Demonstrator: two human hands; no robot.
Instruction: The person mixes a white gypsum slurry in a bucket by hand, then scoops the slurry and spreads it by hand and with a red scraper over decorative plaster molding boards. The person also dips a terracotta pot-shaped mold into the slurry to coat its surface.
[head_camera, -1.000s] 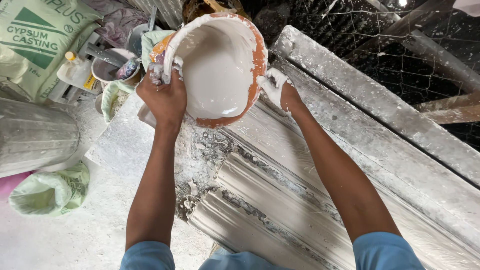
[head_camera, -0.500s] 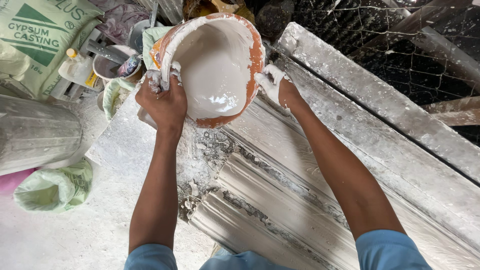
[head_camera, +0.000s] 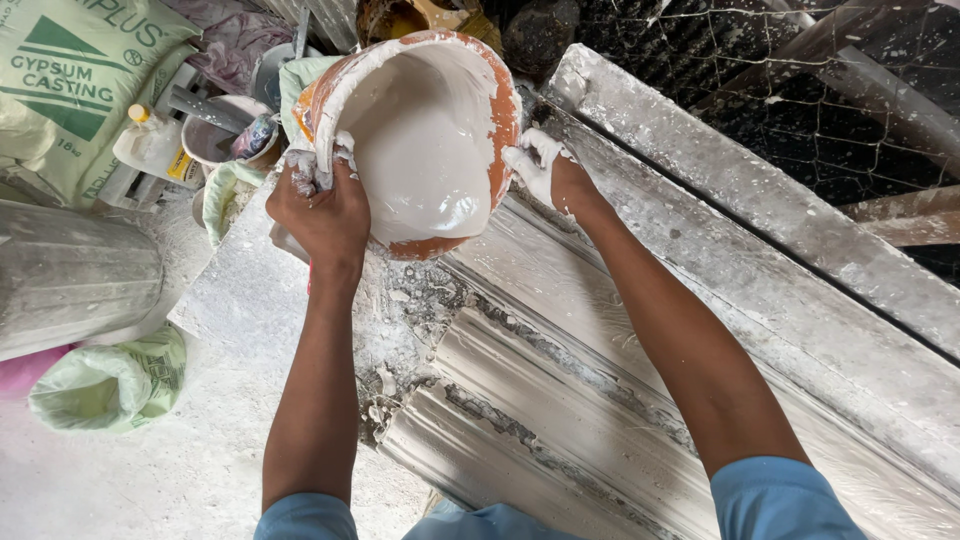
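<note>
Both hands, left hand (head_camera: 322, 205) and right hand (head_camera: 548, 172), hold a tilted orange bowl (head_camera: 420, 140) of white plaster above a moulded cornice (head_camera: 560, 360).

This is a plaster-casting workshop. A long, ridged white cornice mould (head_camera: 620, 400) crusted with dried plaster fills the bench, with a second rough plaster-coated beam (head_camera: 760, 210) beside it. A large green-and-white sack of casting gypsum (head_camera: 70, 90) leans in the corner near a small clear plastic bottle with a yellow cap (head_camera: 150, 145) and a dirty mixing tub (head_camera: 215, 140). Wire mesh (head_camera: 800, 90) hangs behind, and white dust and splashes cover the pale concrete floor (head_camera: 150, 470).
</note>
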